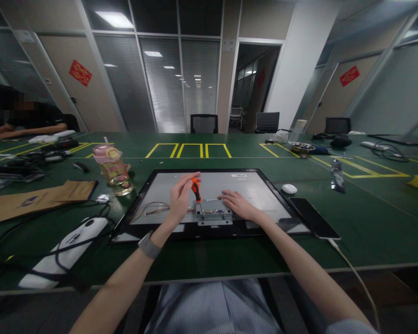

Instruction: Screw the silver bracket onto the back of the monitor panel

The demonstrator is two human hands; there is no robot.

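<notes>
A monitor panel (216, 181) lies flat with its metal back up and its black frame around it. At its near edge sits a grey metal housing (214, 221) with connector ports along the side. My left hand (181, 197) is closed on an orange-and-black screwdriver (196, 189). The screwdriver stands nearly upright, its tip down at the housing's left corner; the screw itself is too small to make out. My right hand (239, 205) rests flat with fingers spread at the housing's right side. Thin wires (156, 207) run across the panel from the housing's left.
A phone (315, 218) on a cable and a white mouse (289, 189) lie right of the panel. To the left are a pink-lided bottle (113, 169), a brown paper bag (42, 199) and a white power strip (66, 250) with black cables. Another person (31, 118) sits at far left.
</notes>
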